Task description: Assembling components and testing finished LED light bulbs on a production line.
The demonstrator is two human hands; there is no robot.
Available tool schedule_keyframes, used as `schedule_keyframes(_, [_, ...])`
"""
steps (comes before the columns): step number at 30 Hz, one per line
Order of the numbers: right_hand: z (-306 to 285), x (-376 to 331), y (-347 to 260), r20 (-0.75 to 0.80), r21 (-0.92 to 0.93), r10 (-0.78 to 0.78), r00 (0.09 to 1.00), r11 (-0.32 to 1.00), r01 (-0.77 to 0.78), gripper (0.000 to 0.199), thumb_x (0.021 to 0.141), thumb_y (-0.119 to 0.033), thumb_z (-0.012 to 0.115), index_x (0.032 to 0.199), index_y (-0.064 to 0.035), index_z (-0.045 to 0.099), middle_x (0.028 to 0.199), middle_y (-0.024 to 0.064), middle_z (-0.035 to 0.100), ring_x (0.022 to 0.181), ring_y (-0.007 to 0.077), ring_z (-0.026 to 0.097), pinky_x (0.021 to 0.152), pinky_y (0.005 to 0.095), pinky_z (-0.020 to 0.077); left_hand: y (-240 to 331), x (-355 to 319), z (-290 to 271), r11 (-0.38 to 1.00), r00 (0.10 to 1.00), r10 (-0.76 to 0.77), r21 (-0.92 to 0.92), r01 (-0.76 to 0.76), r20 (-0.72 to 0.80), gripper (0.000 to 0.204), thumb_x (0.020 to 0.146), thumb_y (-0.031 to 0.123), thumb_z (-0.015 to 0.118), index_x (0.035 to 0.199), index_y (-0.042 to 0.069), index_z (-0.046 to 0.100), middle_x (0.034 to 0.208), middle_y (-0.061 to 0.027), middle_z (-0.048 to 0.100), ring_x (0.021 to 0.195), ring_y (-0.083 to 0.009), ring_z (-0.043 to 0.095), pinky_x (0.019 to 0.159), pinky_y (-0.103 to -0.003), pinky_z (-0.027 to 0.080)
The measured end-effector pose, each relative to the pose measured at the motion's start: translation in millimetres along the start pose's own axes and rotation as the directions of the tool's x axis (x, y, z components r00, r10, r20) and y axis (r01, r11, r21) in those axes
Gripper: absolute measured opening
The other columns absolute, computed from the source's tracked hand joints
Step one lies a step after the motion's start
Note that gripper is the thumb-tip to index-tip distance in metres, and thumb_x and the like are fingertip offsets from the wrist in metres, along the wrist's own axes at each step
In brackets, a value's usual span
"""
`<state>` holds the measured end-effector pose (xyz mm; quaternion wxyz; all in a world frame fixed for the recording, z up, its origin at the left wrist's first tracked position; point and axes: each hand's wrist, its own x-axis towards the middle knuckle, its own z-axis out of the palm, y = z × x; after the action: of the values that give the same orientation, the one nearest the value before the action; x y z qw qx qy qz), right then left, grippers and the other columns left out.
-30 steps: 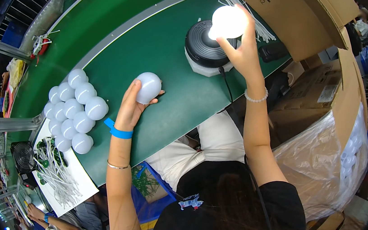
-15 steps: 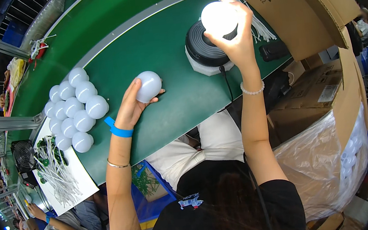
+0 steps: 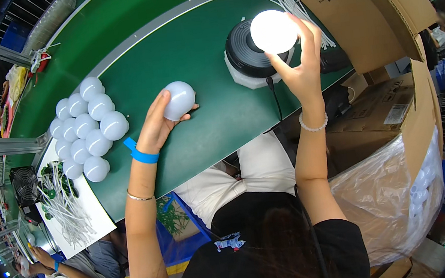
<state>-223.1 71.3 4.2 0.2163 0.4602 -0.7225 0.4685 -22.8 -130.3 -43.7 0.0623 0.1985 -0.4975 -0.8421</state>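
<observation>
Two hands, two bulbs over the green tabletop (image 3: 198, 70).

Your right hand (image 3: 300, 72) is raised, forearm upright, fingers curled around the glowing white round bulb (image 3: 274, 31), which sits directly over the black round socket fixture (image 3: 248, 54); its long axis cannot be told from the glare. Your left hand (image 3: 158, 125), wrist bearing a blue band, grips the unlit white round bulb (image 3: 178, 100) with its dome pointing away from you, above the tabletop. A cluster of unlit white bulbs (image 3: 86, 127) rests to your left, well apart.
</observation>
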Motion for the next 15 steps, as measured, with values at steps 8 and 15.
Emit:
schedule_keyframes(8, [23, 17, 15, -0.131, 0.21, 0.002, 0.991, 0.977, 0.026, 0.069, 0.061, -0.012, 0.077, 0.115, -0.0015, 0.035, 0.12, 0.0183, 0.039, 0.108, 0.0307, 0.044, 0.092, 0.0374, 0.0368, -1, -2, 2, 0.999, 1.0, 0.007, 0.04, -0.007, -0.02, 0.047, 0.093, 0.037, 0.036, 0.119, -0.002, 0.041, 0.112, -0.02, 0.053, 0.091, -0.0258, 0.059, 0.067, -0.027, 0.051])
schedule_keyframes(15, [13, 5, 8, -0.038, 0.139, 0.118, 0.992, 0.984, -0.111, 0.074, 0.066, -0.012, 0.074, 0.124, -0.0001, 0.029, 0.122, 0.0187, 0.036, 0.108, 0.0311, 0.043, 0.092, 0.0378, 0.0367, -1, -2, 1, 1.0, 1.0, -0.001, 0.001, 0.001, -0.003, 0.041, 0.092, 0.034, 0.04, 0.115, 0.001, 0.041, 0.107, -0.016, 0.054, 0.092, -0.0269, 0.059, 0.067, -0.027, 0.051])
